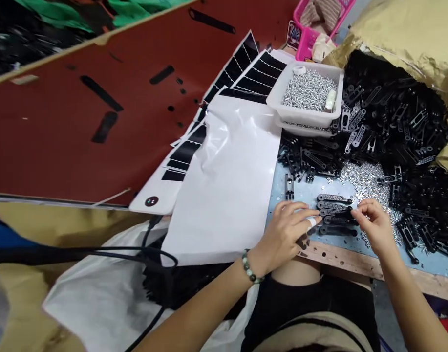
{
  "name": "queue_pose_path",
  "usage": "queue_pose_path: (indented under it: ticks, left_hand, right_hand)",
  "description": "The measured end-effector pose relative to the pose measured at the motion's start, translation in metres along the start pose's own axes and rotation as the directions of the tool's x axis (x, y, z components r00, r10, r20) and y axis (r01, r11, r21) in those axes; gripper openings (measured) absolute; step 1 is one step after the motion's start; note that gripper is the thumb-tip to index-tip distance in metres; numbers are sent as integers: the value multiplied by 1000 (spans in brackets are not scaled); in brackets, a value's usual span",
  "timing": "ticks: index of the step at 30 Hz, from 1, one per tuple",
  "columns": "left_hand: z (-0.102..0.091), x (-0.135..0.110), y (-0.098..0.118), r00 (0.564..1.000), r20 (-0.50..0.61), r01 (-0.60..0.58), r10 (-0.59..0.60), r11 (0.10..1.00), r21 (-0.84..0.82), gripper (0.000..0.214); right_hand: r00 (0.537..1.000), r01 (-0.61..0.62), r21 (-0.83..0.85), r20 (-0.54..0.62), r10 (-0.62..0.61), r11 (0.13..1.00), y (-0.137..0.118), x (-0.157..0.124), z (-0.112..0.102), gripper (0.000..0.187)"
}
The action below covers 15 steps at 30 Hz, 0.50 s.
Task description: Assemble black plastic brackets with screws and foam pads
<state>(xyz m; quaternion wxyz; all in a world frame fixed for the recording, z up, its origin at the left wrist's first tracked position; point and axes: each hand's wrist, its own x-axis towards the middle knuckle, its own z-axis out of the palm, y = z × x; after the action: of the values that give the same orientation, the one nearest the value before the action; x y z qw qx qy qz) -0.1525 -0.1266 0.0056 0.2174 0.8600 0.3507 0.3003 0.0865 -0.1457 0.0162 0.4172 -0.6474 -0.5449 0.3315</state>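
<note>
A row of black perforated metal link bars (335,211) lies side by side on the pale blue work surface (300,189). My left hand (284,234), with a bead bracelet and a white-taped finger, reaches over their left ends, and a small dark part (303,242) shows under its fingers. My right hand (375,226) is at their right ends, fingertips pinched together. Whatever those fingertips touch is hidden. Loose silver nuts or washers (366,182) are scattered just beyond, and a heap of black metal parts (395,127) rises behind them.
A white tray (319,119) of silver screws stands on a second tray. White plastic sheeting (224,186) lies left of the hands, over black-striped sheets (251,73). A red-brown board (51,122) fills the left, with a black cable (73,254) below. A pink basket (311,32) and gold foil (399,34) sit beyond.
</note>
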Motion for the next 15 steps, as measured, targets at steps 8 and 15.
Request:
queue_pose_path:
  ticks: [8,15]
  left_hand:
    - [18,3,2,956,229,-209,185,974,85,38]
    - [18,8,3,965,214,-122,152,982,-144,34]
  right_hand:
    - [992,-84,34,-89,87,996,18,-18,20,32]
    - [995,-66,-34,-74,64,997,18,-21,18,27]
